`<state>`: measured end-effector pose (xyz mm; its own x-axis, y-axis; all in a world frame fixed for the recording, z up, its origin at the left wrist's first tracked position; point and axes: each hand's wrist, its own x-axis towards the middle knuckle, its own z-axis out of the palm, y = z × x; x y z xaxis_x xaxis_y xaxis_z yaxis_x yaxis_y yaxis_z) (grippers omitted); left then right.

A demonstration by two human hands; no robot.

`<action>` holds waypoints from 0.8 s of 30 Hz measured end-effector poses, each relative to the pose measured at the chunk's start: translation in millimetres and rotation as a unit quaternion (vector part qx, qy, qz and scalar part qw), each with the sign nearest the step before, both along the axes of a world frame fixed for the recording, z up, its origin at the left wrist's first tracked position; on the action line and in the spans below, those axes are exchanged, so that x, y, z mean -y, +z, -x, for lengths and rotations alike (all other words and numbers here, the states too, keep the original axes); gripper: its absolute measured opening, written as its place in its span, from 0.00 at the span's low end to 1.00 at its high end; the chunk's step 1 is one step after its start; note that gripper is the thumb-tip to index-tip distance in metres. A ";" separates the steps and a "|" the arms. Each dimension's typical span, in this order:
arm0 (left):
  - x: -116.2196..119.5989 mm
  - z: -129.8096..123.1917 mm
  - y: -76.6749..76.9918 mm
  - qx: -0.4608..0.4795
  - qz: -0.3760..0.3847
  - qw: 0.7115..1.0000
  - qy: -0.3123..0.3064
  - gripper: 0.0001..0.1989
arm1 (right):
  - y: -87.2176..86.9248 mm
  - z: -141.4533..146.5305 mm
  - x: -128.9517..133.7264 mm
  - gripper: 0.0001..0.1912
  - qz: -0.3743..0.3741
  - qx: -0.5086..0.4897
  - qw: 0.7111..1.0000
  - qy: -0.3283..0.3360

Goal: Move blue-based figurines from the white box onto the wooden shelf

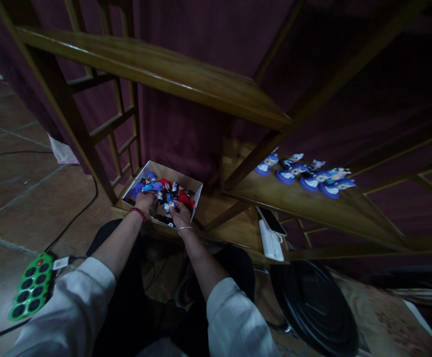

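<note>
A white open box (197, 198) sits on the low wooden shelf and holds several small figurines (167, 191) in blue, red, black and purple. My left hand (146, 202), with a red bead bracelet at the wrist, reaches into the box's near left part; its fingertips are hidden among the figurines. Inside the near right part, my right hand (180, 214), with a silver bracelet, has its fingers closed round a small white and blue figurine (169, 206). Several purple-based figurines (310, 177) stand in a row on the higher shelf to the right.
Wooden shelf frames (156, 69) rise above and around the box. A phone (271, 220) and a white object (271, 243) lie on the lower shelf. A black round stool (314, 307) stands lower right, a green power strip (33, 286) with cables on the left floor.
</note>
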<state>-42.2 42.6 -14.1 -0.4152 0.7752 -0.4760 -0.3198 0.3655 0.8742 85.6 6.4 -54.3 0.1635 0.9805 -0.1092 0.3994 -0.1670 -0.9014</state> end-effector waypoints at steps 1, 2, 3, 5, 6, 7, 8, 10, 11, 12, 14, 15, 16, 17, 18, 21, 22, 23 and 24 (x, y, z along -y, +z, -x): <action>-0.2 0.6 -1.2 0.002 -0.003 1.000 -0.005 0.06 | -2.3 -0.2 -0.5 0.17 0.001 -0.003 1.000 0.000; -0.3 1.0 -2.3 0.003 -0.004 1.000 -0.010 0.06 | -4.6 -0.5 -1.0 0.17 0.002 -0.005 1.000 0.001; -0.3 1.3 -3.2 0.004 -0.004 1.000 -0.013 0.06 | -6.8 -0.7 -1.6 0.17 0.003 -0.007 1.000 0.002; -0.4 1.5 -4.5 0.005 -0.005 1.000 -0.017 0.07 | -10.3 -1.1 -2.4 0.18 0.002 -0.012 1.000 0.004; -0.4 1.4 -5.0 0.004 -0.005 1.000 -0.019 0.07 | -11.5 -1.2 -2.7 0.18 -0.001 -0.014 1.000 0.006; -0.3 1.2 -5.2 0.003 -0.004 1.000 -0.019 0.07 | -12.3 -1.3 -2.8 0.18 -0.004 -0.017 1.000 0.008; -0.3 0.9 -5.4 0.002 -0.003 1.000 -0.020 0.07 | -12.7 -1.2 -2.9 0.18 -0.007 -0.019 1.000 0.010; -0.3 0.1 -5.4 0.001 -0.002 1.000 -0.021 0.08 | -13.0 -1.0 -2.8 0.18 -0.012 -0.024 1.000 0.009; -0.3 -0.3 -5.3 0.000 -0.002 1.000 -0.021 0.08 | -13.0 -0.7 -2.8 0.18 -0.015 -0.026 1.000 0.006; -0.4 -0.7 -5.1 0.000 -0.001 1.000 -0.022 0.08 | -12.9 -0.4 -2.7 0.18 -0.017 -0.028 0.999 0.004; -0.5 -1.0 -4.8 -0.004 0.001 1.000 -0.024 0.08 | -12.5 0.3 -2.4 0.17 -0.020 -0.032 0.999 0.000; -0.6 -1.1 -4.7 -0.007 0.003 1.000 -0.024 0.08 | -12.3 0.5 -2.3 0.17 -0.019 -0.034 0.999 0.000; -0.6 -1.2 -4.6 -0.011 0.005 1.000 -0.024 0.08 | -12.0 0.7 -2.2 0.17 -0.017 -0.036 0.999 0.003; -0.7 -1.3 -4.6 -0.015 0.007 1.000 -0.024 0.08 | -11.7 0.7 -2.1 0.17 -0.015 -0.037 0.999 0.007; -0.8 -1.5 -4.7 -0.020 0.010 0.999 -0.025 0.07 | -11.4 0.6 -2.0 0.16 -0.014 -0.038 0.999 0.011; -1.7 -3.2 -6.1 -0.038 0.015 0.999 -0.032 0.05 | -11.5 -0.1 -1.9 0.16 -0.021 -0.029 0.999 0.025; -2.3 -4.0 -7.2 -0.047 0.016 0.998 -0.034 0.05 | -11.8 -0.4 -1.9 0.16 -0.025 -0.022 0.999 0.028; -3.0 -4.7 -8.5 -0.057 0.018 0.998 -0.035 0.06 | -12.0 -0.6 -1.9 0.16 -0.027 -0.015 0.999 0.029; -3.9 -5.2 -10.1 -0.067 0.021 0.997 -0.036 0.06 | -12.0 -0.6 -1.9 0.16 -0.026 -0.008 0.999 0.026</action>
